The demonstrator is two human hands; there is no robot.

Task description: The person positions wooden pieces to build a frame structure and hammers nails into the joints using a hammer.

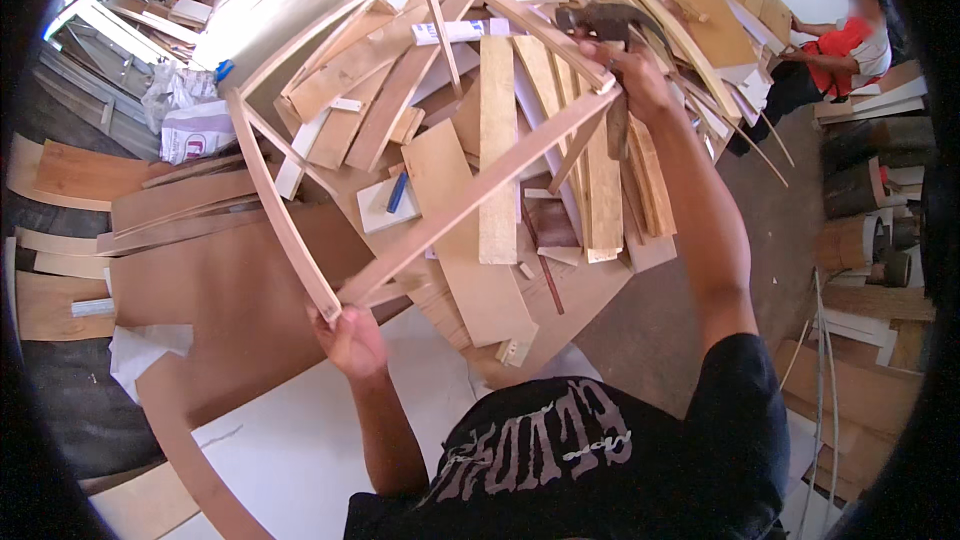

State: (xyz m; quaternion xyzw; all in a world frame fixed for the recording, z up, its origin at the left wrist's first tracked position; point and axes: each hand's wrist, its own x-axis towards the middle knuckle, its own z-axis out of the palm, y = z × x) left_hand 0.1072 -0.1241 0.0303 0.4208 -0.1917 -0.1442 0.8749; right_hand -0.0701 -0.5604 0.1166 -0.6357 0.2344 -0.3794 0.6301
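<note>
A four-sided frame of thin wooden strips (480,198) is raised above a heap of boards, with short cross pieces at its corners. My left hand (352,340) is closed round its near left corner. Up at the right corner, my right hand (632,78) is closed on the frame and also on a hammer. The dark head of the hammer (612,24) sticks out above the fingers, and its handle runs down beside my wrist. How the right fingers divide between frame and hammer is partly hidden.
Loose wooden boards (497,160) cover the worktable under the frame. A blue marker-like object (397,192) lies on a white piece. Brown and white panels (230,310) stand at left, near white plastic sacks (195,130). A person in red and white (850,50) sits at the far right.
</note>
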